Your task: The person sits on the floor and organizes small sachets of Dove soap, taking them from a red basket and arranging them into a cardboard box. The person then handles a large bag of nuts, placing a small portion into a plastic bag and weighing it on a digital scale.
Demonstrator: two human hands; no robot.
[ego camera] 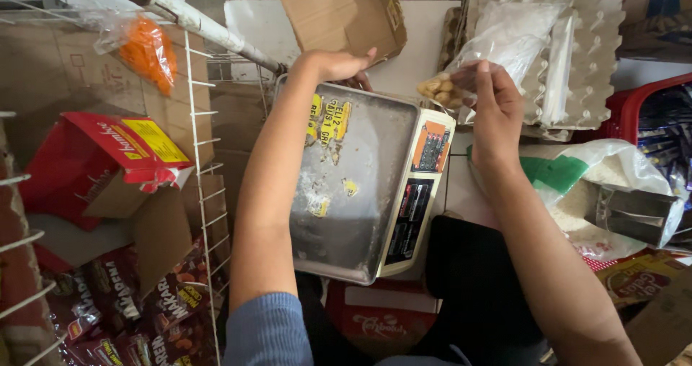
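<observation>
We observed the right hand (497,114) pinching shut on a clear plastic bag (504,38) of pale nuts (441,91), at 1 o'clock from the weighing scale (360,186). The left hand (335,65) lay at the scale's 12 o'clock edge, fingers extended; we could not tell whether it gripped anything. An egg tray (598,56) stood behind the bag.

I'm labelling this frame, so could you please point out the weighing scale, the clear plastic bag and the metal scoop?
weighing scale (360,186): head view, steel pan centre.
clear plastic bag (504,38): head view, upper part.
metal scoop (634,213): head view, its body.
</observation>
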